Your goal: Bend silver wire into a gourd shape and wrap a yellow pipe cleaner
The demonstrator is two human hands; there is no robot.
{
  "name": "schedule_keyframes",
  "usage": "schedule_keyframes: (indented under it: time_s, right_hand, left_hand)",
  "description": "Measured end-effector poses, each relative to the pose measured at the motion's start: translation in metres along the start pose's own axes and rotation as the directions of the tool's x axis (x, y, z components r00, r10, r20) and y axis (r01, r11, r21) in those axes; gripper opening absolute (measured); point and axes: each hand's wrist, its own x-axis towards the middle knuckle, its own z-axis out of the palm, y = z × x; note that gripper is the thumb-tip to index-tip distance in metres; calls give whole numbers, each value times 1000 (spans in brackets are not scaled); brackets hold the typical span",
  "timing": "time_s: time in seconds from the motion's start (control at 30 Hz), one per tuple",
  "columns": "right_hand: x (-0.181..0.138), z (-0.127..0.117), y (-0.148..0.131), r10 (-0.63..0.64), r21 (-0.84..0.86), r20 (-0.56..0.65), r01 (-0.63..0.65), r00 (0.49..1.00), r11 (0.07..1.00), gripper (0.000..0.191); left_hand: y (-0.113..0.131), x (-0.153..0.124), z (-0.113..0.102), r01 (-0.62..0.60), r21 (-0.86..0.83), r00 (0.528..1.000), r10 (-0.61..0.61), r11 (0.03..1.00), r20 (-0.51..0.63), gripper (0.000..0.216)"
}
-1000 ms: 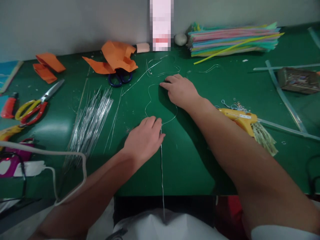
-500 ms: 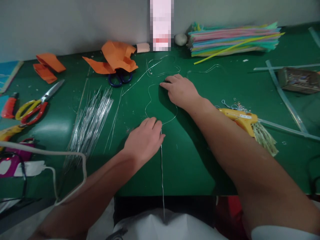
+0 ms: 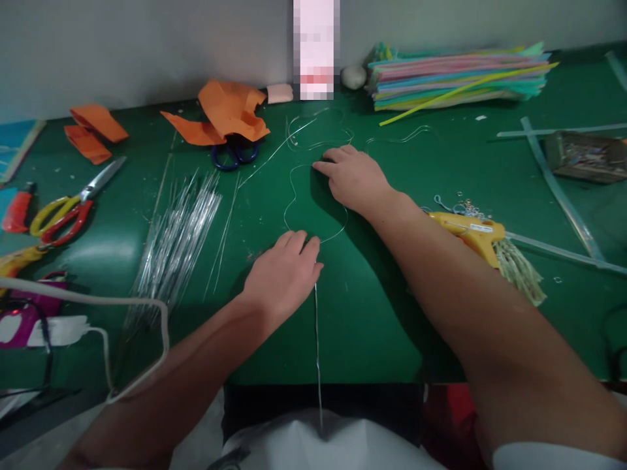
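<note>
Head view shows a thin wire loop [image 3: 295,194] lying on the green tabletop [image 3: 362,320] between the fingers of the two hands. The left hand [image 3: 284,273] is at its near end, fingers bent and thumb beside the wire; whether they pinch it or merely press, I cannot tell. The right hand [image 3: 355,175] reaches the far end, index fingertip at the outline and the other fingers loosely curled, their grip likewise unclear. From the left fingertips a straight wire stem [image 3: 317,339] runs back past the table edge toward the person's white top [image 3: 343,444].

The stem could catch on that top if the body leans in, tugging the loop askew beneath the left fingers. Uneven pressure from either set of fingertips might kink so fine a wire or flatten a curve. Just beyond the right fingers lie other bent wires [image 3: 308,148], which a forward slip could tangle. Well behind those fingers, the right forearm is near a yellow glue gun [image 3: 465,230]; a careless elbow swing might knock it
</note>
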Motion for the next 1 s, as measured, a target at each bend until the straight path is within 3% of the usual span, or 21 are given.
schedule_keyframes:
  time_s: [0.57, 0.7, 0.83, 1.0]
  right_hand:
    - [0, -4, -2, 17, 1, 32, -17, 999, 1000, 50]
    - [0, -4, -2, 10, 2, 37, -10, 999, 1000, 50]
    - [-1, -3, -1, 10, 6, 17, -10, 1000, 1000, 49]
    - [0, -2, -1, 14, -8, 10, -14, 1000, 1000, 49]
  left_hand:
    - [0, -1, 2, -22, 32, 1000, 22, 999, -4, 35]
    - [1, -1, 0, 1, 29, 1000, -1, 1000, 0, 45]
    - [0, -1, 0, -35, 60, 999, 36, 998, -1, 34]
    - [1, 0, 0, -3, 33, 1000, 2, 999, 12, 43]
